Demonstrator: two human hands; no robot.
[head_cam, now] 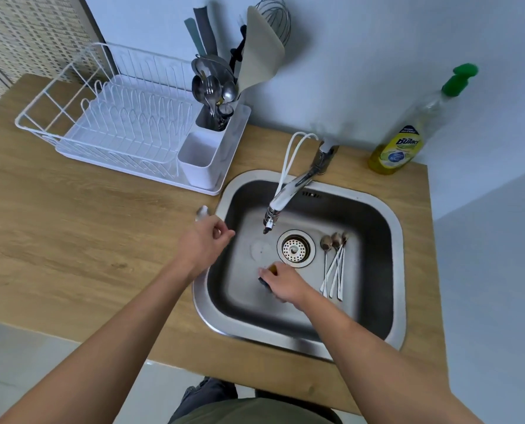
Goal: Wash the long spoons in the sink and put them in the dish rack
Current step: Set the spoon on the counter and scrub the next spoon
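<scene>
The only lettering stands on the yellow label of the dish soap bottle (408, 130) behind the sink (399, 240); its blue brand word is too blurred to read.

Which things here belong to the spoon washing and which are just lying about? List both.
Part of the job: long spoons lying in the sink; spoon held by the left hand; sponge under the right hand; faucet; dish rack; dish soap bottle.

Just lying about: utensil holder with cutlery; whisk.
</scene>
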